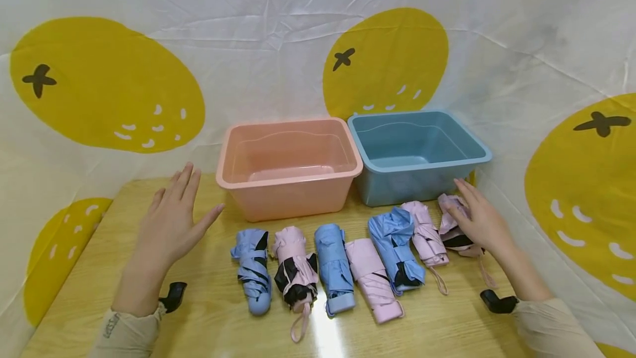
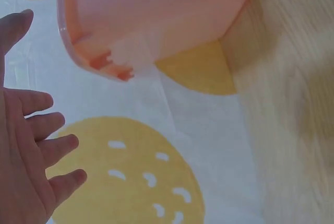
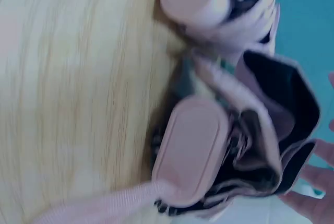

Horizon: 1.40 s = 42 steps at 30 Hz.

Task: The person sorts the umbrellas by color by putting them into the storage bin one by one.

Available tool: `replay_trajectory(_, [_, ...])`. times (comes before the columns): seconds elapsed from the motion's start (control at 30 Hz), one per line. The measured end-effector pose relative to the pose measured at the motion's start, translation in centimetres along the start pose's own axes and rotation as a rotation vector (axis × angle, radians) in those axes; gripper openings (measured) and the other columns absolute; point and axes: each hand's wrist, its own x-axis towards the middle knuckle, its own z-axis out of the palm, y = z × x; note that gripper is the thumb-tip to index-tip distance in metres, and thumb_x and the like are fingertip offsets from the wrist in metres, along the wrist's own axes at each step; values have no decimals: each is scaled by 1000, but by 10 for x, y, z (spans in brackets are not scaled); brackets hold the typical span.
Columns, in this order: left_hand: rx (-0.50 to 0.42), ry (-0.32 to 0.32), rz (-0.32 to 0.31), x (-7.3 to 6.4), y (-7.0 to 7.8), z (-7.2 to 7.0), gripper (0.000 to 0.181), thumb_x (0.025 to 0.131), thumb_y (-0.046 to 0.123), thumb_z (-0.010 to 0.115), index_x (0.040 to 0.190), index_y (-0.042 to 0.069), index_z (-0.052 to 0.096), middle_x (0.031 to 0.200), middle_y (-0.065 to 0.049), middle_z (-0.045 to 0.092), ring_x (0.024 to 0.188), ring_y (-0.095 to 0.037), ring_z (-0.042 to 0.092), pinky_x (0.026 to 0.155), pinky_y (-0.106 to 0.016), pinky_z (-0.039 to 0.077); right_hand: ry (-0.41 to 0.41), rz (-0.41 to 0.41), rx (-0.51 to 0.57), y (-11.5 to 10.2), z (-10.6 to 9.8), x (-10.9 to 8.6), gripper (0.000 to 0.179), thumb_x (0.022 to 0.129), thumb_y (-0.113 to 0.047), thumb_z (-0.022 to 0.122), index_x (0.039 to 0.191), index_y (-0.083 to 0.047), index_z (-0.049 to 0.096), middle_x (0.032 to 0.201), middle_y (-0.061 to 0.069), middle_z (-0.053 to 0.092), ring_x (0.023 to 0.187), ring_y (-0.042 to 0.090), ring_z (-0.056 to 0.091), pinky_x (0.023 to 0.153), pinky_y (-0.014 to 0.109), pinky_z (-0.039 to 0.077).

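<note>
My left hand [image 1: 171,228] is raised over the left side of the table, fingers straight and thumb spread, holding nothing. In the left wrist view its fingers are apart, near the pink bin [image 2: 156,15]. At the far right, my right hand [image 1: 482,220] reaches over a loosely folded pink umbrella [image 1: 447,224] with its fingers extended. The right wrist view has the fingertips [image 3: 318,182] right at the loose fabric of this umbrella, whose flat pink handle end [image 3: 190,151] and strap face the camera. Beside it lies another pink umbrella [image 1: 427,236].
Several more folded umbrellas form a row: blue [image 1: 253,269], pink [image 1: 293,247], blue [image 1: 334,264], pink [image 1: 370,278] and blue [image 1: 395,247]. Behind them stand the pink bin [image 1: 290,200] and a blue bin [image 1: 412,184], side by side against a fruit-patterned cloth [image 1: 268,70] around the wooden table [image 1: 208,314].
</note>
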Motion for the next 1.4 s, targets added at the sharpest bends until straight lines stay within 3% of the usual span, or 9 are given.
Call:
replay_trajectory(0.27, [35,-59,52,31,9,0,90,92,64,39,153,7,7,159,-13,3,145,-35,6,113,-59,11,-101,-20,-28,25,5,3,68,94,-33,58,148,-4,31,145,27,34,126,52,35,95,69,30])
replay_trajectory(0.5, [31,-150,69,50,8,11,94,91,69,32,152,3,9,159,-14,0,144,-37,8,113,-59,11,-207,-4,-25,48,14,-1,73,92,-40,59,147,0,31,144,30,34,125,54,35,96,69,30])
replay_trajectory(0.7, [22,-211,94,64,10,22,95,91,70,28,151,-1,9,158,-18,2,144,-39,7,115,-56,9,-207,-17,27,61,18,-6,72,92,-36,61,147,-1,31,143,32,33,124,57,34,95,71,29])
replay_trajectory(0.97, [-3,-219,103,63,13,27,95,92,68,28,150,-3,7,157,-21,3,143,-39,8,115,-54,11,-186,-39,-15,64,21,-15,70,88,-31,66,143,1,38,139,33,38,120,57,38,93,69,33])
replay_trajectory(1.13, [-17,-188,103,61,10,29,94,93,67,31,150,-4,7,157,-22,4,144,-39,7,115,-54,12,-149,-24,33,62,23,-12,69,86,-26,68,142,2,39,139,34,38,120,58,37,93,69,32])
replay_trajectory(1.4, [-21,-191,99,65,7,26,94,93,66,31,150,-5,8,157,-23,6,144,-40,7,115,-55,12,-88,8,122,60,25,-10,67,87,-20,68,143,1,39,140,32,38,124,56,35,95,69,30])
